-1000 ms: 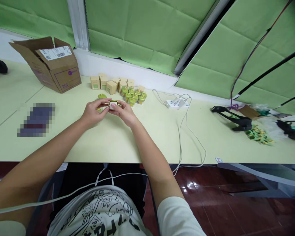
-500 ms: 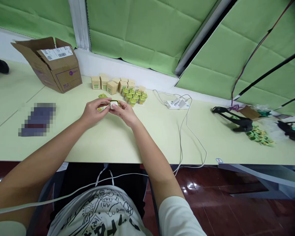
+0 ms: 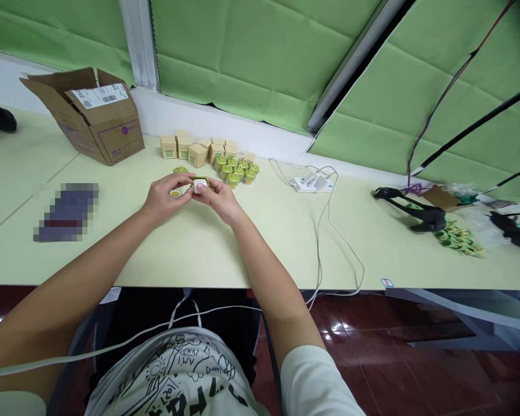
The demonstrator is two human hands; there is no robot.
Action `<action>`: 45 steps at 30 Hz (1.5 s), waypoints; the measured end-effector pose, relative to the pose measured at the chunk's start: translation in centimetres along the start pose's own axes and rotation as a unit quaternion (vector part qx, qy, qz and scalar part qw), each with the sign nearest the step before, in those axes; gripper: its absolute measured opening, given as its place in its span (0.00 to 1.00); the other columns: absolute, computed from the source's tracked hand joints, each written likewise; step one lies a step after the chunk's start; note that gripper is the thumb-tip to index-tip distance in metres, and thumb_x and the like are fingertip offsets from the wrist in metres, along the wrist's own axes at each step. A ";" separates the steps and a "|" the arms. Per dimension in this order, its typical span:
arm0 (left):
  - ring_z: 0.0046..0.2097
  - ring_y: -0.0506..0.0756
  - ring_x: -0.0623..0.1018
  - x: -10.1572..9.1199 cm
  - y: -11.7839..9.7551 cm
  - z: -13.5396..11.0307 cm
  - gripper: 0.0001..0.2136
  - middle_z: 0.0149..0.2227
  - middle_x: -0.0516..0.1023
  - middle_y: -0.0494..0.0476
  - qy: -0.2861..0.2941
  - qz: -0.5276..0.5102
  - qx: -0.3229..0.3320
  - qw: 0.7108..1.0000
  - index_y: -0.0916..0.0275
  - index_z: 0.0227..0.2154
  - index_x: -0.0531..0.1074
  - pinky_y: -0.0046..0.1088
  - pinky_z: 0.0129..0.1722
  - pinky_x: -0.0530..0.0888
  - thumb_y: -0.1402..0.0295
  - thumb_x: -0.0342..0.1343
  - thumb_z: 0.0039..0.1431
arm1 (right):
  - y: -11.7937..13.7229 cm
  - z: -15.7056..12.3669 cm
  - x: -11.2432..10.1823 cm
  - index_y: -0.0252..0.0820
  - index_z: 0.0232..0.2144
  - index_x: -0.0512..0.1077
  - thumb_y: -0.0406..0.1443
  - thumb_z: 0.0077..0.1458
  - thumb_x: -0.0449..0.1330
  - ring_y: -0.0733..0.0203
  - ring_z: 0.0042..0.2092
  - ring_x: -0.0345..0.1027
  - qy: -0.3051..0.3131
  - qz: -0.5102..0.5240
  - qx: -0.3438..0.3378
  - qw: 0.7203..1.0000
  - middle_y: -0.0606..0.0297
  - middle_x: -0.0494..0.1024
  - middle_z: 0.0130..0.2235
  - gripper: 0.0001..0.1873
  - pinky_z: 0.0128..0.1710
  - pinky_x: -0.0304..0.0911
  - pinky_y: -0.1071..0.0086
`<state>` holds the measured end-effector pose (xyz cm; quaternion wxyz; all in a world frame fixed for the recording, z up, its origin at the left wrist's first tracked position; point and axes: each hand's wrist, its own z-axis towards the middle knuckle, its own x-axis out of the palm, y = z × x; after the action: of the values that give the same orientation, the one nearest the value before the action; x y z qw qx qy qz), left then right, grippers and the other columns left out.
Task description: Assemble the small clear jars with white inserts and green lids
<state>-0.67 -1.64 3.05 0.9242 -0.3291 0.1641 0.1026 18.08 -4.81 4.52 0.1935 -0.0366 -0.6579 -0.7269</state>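
Observation:
A small white, rounded-square piece with a dark green rim (image 3: 200, 185) is held over the table between both hands. My left hand (image 3: 163, 195) grips its left side, fingers and thumb closed round it. On the other side my right hand (image 3: 220, 199) pinches it, the thumb lying on the white face. Just behind my left hand lies a green lid-like piece (image 3: 181, 169). A small yellow-green item (image 3: 175, 194) shows between that hand's fingers and thumb, partly hidden. Several small clear containers with green lids and loops (image 3: 238, 172) stand just beyond my right hand.
Several small cardboard boxes (image 3: 198, 155) line the back, with an open carton (image 3: 119, 138) to their left. A power strip (image 3: 314, 184) trails white cables (image 3: 318, 242) over the table's front edge. A black strap-like object (image 3: 411, 212) and green pieces (image 3: 459, 238) lie at right; a pixelated dark object (image 3: 69, 212) at left.
Hardly anything differs. Both hands keep hold of the white piece in nearly the same spot, and the view has shifted very slightly.

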 end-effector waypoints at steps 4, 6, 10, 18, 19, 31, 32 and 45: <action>0.49 0.58 0.86 0.1 -0.1 0.1 0.09 0.51 0.87 0.60 -0.005 -0.014 0.004 1.000 0.59 0.40 0.79 0.35 0.50 0.85 0.59 0.63 0.62 | -0.1 0.0 0.1 0.44 0.43 0.81 0.54 0.40 0.81 0.58 0.50 0.80 0.001 -0.002 0.000 1.000 0.65 0.85 0.43 0.33 0.64 0.77 0.57; 0.49 0.58 0.87 0.1 -0.2 0.2 0.09 0.50 0.87 0.59 -0.011 -0.016 0.009 1.000 0.59 0.39 0.79 0.34 0.49 0.85 0.60 0.63 0.61 | 0.0 -0.1 0.3 0.44 0.43 0.81 0.54 0.40 0.81 0.58 0.49 0.80 -0.003 0.001 0.000 1.000 0.65 0.85 0.43 0.33 0.63 0.77 0.57; 0.49 0.58 0.87 0.1 -0.2 0.1 0.09 0.51 0.87 0.60 -0.011 0.002 0.014 1.000 0.59 0.40 0.80 0.33 0.48 0.85 0.61 0.63 0.62 | 0.1 -0.1 0.4 0.44 0.43 0.81 0.54 0.39 0.81 0.58 0.47 0.80 -0.014 0.004 -0.001 1.000 0.66 0.85 0.42 0.33 0.63 0.78 0.56; 0.56 0.61 0.85 0.0 0.0 -0.4 0.16 0.56 0.84 0.61 0.020 -0.014 0.017 1.000 0.59 0.49 0.79 0.40 0.57 0.85 0.61 0.64 0.60 | 0.4 -0.1 0.1 0.44 0.42 0.80 0.52 0.42 0.81 0.57 0.49 0.80 -0.024 -0.006 0.005 1.000 0.65 0.85 0.42 0.30 0.62 0.78 0.56; 0.57 0.61 0.84 0.0 -0.1 -0.4 0.18 0.57 0.84 0.61 0.023 -0.020 0.017 0.999 0.59 0.51 0.79 0.41 0.58 0.84 0.61 0.65 0.59 | 0.5 -0.1 0.1 0.44 0.42 0.80 0.52 0.42 0.81 0.57 0.49 0.80 -0.024 -0.008 0.006 1.000 0.65 0.85 0.42 0.29 0.62 0.78 0.56; 0.59 0.62 0.82 0.3 -0.3 -0.3 0.20 0.59 0.82 0.59 0.034 0.019 0.039 0.998 0.57 0.55 0.78 0.43 0.59 0.84 0.62 0.64 0.60 | -0.2 0.2 -0.3 0.45 0.46 0.80 0.50 0.38 0.82 0.57 0.48 0.81 -0.026 -0.023 0.011 0.999 0.64 0.86 0.43 0.34 0.59 0.78 0.57; 0.59 0.62 0.82 0.3 -0.2 -0.3 0.20 0.59 0.82 0.59 0.035 0.023 0.036 0.998 0.57 0.55 0.78 0.43 0.59 0.84 0.62 0.64 0.60 | -0.2 0.2 -0.3 0.45 0.46 0.80 0.50 0.38 0.82 0.56 0.49 0.81 -0.026 -0.027 0.011 0.999 0.64 0.87 0.43 0.34 0.59 0.78 0.57; 0.55 0.59 0.82 0.3 0.4 -0.5 0.26 0.60 0.80 0.59 0.054 0.055 0.027 0.997 0.57 0.63 0.72 0.41 0.58 0.83 0.65 0.61 0.61 | -0.4 0.3 -0.9 0.44 0.46 0.80 0.44 0.39 0.82 0.53 0.52 0.82 0.008 -0.035 0.035 0.999 0.63 0.87 0.47 0.31 0.63 0.74 0.55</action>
<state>-0.63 -1.61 2.31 0.9156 -0.2996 0.2340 0.1311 18.71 -4.30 3.94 0.1742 -0.0012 -0.6821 -0.7102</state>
